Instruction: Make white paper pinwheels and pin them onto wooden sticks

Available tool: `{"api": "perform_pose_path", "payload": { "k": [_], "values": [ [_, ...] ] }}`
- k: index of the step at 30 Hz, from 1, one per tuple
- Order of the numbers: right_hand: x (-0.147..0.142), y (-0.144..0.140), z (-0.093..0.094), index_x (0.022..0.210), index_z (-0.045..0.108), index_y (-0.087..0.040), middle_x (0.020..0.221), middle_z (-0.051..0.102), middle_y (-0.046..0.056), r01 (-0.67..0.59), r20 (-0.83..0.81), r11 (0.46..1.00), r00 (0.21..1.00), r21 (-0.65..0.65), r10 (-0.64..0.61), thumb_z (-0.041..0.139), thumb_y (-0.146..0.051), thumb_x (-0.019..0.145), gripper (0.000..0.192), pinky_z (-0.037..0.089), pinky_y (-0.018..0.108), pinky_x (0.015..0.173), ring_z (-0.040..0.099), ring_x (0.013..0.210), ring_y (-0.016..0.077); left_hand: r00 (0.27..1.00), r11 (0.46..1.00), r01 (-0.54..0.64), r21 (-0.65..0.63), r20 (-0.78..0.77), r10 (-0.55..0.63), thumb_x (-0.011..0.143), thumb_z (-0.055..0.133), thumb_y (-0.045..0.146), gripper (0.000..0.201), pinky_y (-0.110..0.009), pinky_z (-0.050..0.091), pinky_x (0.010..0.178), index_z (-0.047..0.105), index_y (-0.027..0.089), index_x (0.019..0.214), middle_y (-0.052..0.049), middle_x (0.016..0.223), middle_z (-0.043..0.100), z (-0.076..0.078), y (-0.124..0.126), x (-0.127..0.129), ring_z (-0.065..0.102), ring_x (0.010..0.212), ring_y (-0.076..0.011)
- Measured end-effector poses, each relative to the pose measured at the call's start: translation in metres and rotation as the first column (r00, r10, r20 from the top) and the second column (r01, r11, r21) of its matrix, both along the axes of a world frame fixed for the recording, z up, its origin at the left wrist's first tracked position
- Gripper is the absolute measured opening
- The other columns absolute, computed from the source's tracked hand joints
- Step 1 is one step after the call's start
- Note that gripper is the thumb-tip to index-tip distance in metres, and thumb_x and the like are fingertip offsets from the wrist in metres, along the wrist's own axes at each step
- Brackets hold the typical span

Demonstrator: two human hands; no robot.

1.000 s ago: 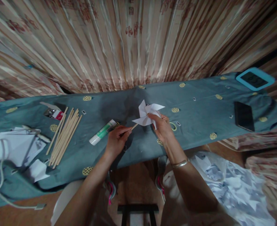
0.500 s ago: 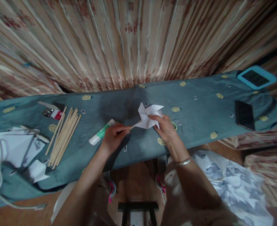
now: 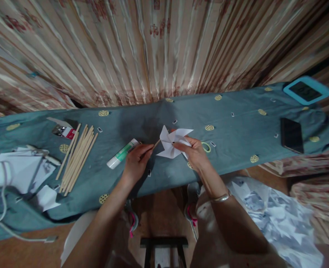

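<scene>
A white paper pinwheel is held just above the blue-grey cloth of the table, near its middle. My right hand pinches the pinwheel at its centre with thumb and fingers. A thin wooden stick runs from the pinwheel down into my left hand, whose fingers are closed around it. A white and green glue stick lies on the cloth just left of my left hand.
A bundle of wooden sticks lies at the left, with a stapler behind it and a pile of white paper with a cable further left. A black phone and a blue-framed device sit at the right. Paper scraps lie below.
Both hands shifted slightly left and toward the cloth with the pinwheel. The stick now points more steeply up into the pinwheel's centre, and the paper blades have turned a little.
</scene>
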State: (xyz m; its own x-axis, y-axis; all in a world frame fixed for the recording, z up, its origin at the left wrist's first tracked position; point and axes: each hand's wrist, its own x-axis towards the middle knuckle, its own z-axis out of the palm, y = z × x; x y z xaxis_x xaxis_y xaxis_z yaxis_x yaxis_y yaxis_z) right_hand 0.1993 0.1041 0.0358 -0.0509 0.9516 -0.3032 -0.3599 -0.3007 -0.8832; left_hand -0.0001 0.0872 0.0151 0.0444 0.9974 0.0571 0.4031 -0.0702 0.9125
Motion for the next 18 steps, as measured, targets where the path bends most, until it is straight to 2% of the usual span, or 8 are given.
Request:
{"api": "perform_pose_path", "payload": {
  "k": [2, 4, 6, 8, 11, 14, 18],
  "values": [
    [-0.002, -0.003, 0.002, 0.082, 0.078, -0.025, 0.077, 0.076, -0.002, -0.022, -0.015, 1.000, 1.000, -0.013, 0.021, 0.087, -0.031, 0.054, 0.031, 0.051, 0.030, 0.067, 0.065, 0.064, 0.0159, 0.997, 0.997, -0.053, 0.053, 0.051, 0.050, 0.085, 0.059, 0.035, 0.026, -0.037, 0.045, 0.100, 0.075, 0.020, 0.097, -0.010, 0.110, 0.071, 0.005, 0.001, 0.002, 0.063, 0.107, -0.0234],
    [-0.006, -0.005, 0.002, 0.079, 0.077, -0.025, 0.077, 0.076, -0.002, -0.046, -0.022, 0.999, 0.999, -0.014, 0.046, 0.087, -0.032, 0.054, 0.028, 0.051, 0.030, 0.067, 0.064, 0.063, 0.0154, 0.977, 0.996, -0.094, 0.008, 0.191, 0.091, 0.084, 0.062, 0.040, 0.029, -0.038, 0.044, 0.103, 0.075, 0.019, 0.098, -0.010, 0.112, 0.071, 0.010, 0.000, 0.008, 0.063, 0.110, -0.0244],
    [-0.011, -0.008, 0.002, 0.077, 0.077, -0.025, 0.077, 0.075, -0.003, -0.067, -0.023, 0.998, 0.998, -0.011, 0.067, 0.087, -0.033, 0.054, 0.026, 0.051, 0.030, 0.068, 0.065, 0.065, 0.0160, 0.910, 0.993, -0.025, -0.113, 0.409, 0.069, 0.080, 0.068, 0.045, 0.034, -0.036, 0.049, 0.095, 0.075, 0.019, 0.099, -0.009, 0.105, 0.073, 0.013, -0.002, 0.015, 0.066, 0.103, -0.0246],
    [-0.016, -0.010, 0.001, 0.077, 0.077, -0.026, 0.076, 0.075, -0.003, -0.084, -0.026, 0.996, 0.996, -0.011, 0.084, 0.087, -0.034, 0.054, 0.026, 0.051, 0.029, 0.067, 0.065, 0.066, 0.0161, 0.831, 0.973, 0.079, -0.215, 0.553, 0.054, 0.068, 0.078, 0.046, 0.038, -0.035, 0.053, 0.086, 0.075, 0.017, 0.092, -0.007, 0.093, 0.075, 0.014, -0.004, 0.023, 0.068, 0.091, -0.0238],
    [-0.022, -0.012, -0.002, 0.076, 0.077, -0.025, 0.075, 0.074, -0.003, -0.100, -0.036, 0.995, 0.994, -0.012, 0.100, 0.087, -0.033, 0.055, 0.025, 0.050, 0.028, 0.066, 0.064, 0.066, 0.0148, 0.793, 0.946, 0.097, -0.308, 0.599, 0.114, 0.055, 0.087, 0.039, 0.038, -0.033, 0.053, 0.076, 0.076, 0.015, 0.081, -0.004, 0.081, 0.074, 0.013, -0.007, 0.031, 0.066, 0.076, -0.0197],
    [-0.026, -0.014, -0.003, 0.078, 0.077, -0.024, 0.076, 0.075, -0.003, -0.102, -0.065, 0.994, 0.993, -0.030, 0.100, 0.088, -0.032, 0.052, 0.029, 0.051, 0.028, 0.068, 0.064, 0.065, 0.0134, 0.770, 0.943, 0.059, -0.329, 0.616, 0.167, 0.053, 0.088, 0.035, 0.033, -0.031, 0.052, 0.073, 0.076, 0.015, 0.077, -0.002, 0.076, 0.073, 0.011, -0.009, 0.034, 0.064, 0.070, -0.0163],
    [-0.027, -0.016, -0.003, 0.076, 0.078, -0.022, 0.074, 0.075, -0.003, -0.099, -0.095, 0.994, 0.991, -0.039, 0.095, 0.089, -0.030, 0.053, 0.027, 0.050, 0.026, 0.066, 0.062, 0.061, 0.0113, 0.762, 0.954, 0.036, -0.299, 0.625, 0.167, 0.053, 0.088, 0.033, 0.029, -0.030, 0.052, 0.072, 0.076, 0.016, 0.074, -0.001, 0.074, 0.073, 0.008, -0.010, 0.032, 0.063, 0.069, -0.0155]
  ]
}}
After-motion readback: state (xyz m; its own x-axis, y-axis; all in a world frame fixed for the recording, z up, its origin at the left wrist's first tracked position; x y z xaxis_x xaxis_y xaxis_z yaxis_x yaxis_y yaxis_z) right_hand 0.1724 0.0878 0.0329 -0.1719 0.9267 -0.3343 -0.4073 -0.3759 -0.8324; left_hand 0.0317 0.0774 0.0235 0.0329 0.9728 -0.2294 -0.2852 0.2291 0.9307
